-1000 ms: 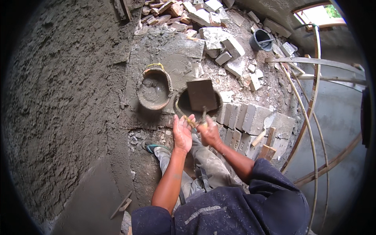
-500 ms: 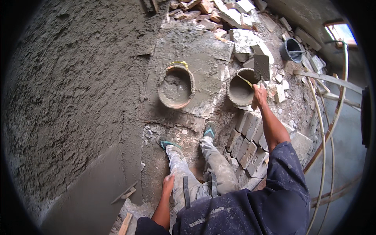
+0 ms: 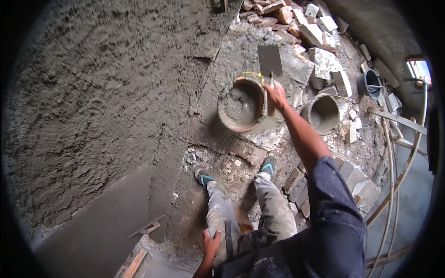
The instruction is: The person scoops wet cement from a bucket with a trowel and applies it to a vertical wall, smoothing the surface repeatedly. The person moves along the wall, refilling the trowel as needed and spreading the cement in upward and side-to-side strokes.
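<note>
Trowel (image 3: pixel 270 60) clasped in closed right hand (image 3: pixel 276 95); left hand (image 3: pixel 212 242) half-curled, contents unclear.

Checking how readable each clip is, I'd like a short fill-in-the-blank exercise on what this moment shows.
The trowel is in the person's ____ hand.
The left hand rests at the ____ trouser leg.
The bucket nearest the trowel has a ____ handle.
Bricks lie heaped at the picture's ____ edge.
Missing words: right; left; yellow; top.

Grey rect. trowel (image 3: pixel 270 60) is nr mortar bucket (image 3: pixel 227 121).
</note>
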The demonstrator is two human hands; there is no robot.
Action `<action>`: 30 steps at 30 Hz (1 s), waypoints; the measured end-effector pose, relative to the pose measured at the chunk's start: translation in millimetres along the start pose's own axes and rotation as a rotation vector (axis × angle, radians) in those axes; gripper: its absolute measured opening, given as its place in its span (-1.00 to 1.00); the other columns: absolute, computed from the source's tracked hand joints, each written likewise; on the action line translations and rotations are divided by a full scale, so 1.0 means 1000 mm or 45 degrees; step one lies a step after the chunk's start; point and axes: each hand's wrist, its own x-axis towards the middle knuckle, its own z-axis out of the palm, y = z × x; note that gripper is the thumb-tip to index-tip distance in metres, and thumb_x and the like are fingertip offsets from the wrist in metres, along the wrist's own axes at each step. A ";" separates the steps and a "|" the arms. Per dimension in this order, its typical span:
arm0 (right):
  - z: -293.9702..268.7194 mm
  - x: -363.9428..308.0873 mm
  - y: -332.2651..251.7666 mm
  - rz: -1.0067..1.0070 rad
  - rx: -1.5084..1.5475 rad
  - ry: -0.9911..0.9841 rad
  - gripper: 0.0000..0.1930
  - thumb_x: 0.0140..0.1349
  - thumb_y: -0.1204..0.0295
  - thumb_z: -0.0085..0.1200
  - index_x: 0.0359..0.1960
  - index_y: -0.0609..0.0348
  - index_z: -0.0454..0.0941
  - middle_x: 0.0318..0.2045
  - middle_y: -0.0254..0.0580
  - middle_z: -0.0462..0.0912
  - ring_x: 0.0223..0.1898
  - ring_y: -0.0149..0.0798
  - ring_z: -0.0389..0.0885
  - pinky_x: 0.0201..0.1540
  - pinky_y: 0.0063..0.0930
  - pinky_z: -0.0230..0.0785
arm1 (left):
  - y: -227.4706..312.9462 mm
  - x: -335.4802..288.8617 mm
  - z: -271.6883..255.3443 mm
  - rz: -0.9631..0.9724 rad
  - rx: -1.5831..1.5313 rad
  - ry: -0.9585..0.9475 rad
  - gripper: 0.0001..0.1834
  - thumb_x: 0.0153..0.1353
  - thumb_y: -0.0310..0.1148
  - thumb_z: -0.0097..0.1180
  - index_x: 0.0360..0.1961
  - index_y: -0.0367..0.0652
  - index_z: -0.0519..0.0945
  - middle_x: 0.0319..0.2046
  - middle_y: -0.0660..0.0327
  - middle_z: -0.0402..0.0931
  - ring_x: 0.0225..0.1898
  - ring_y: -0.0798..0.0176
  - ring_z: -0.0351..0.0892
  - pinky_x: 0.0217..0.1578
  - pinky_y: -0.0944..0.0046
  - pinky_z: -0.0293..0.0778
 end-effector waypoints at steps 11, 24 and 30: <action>0.055 -0.017 -0.041 -0.269 -0.056 -0.022 -0.59 0.08 0.15 0.07 -0.25 0.31 0.51 -0.45 -0.11 0.56 -0.40 -0.32 0.46 -0.32 -0.33 0.34 | -0.047 0.016 -0.006 0.228 -0.314 0.185 -0.35 0.02 -0.08 0.22 0.00 -0.34 0.35 -0.13 -0.24 0.44 -0.06 -0.23 0.43 -0.05 0.02 0.34; 0.052 -0.219 -0.188 0.106 -0.024 -0.446 -0.60 0.05 0.20 0.09 -0.32 0.40 0.53 -0.50 0.00 0.59 -0.43 -0.21 0.53 -0.34 -0.30 0.35 | -0.060 0.022 -0.033 0.405 -0.636 0.456 -0.52 0.05 -0.10 0.17 -0.19 -0.34 0.49 -0.20 -0.09 0.50 -0.12 -0.05 0.49 -0.09 0.11 0.38; -0.035 -0.334 -0.343 0.066 0.430 -0.348 -0.77 0.20 0.32 -0.05 -0.49 0.22 0.50 -0.72 -0.27 0.42 -0.70 -0.36 0.34 -0.59 -0.46 0.22 | -0.046 0.064 -0.066 0.478 -1.089 -0.146 -0.46 0.04 0.03 0.18 -0.24 -0.29 0.48 -0.47 0.11 0.53 -0.38 0.18 0.55 -0.30 0.29 0.46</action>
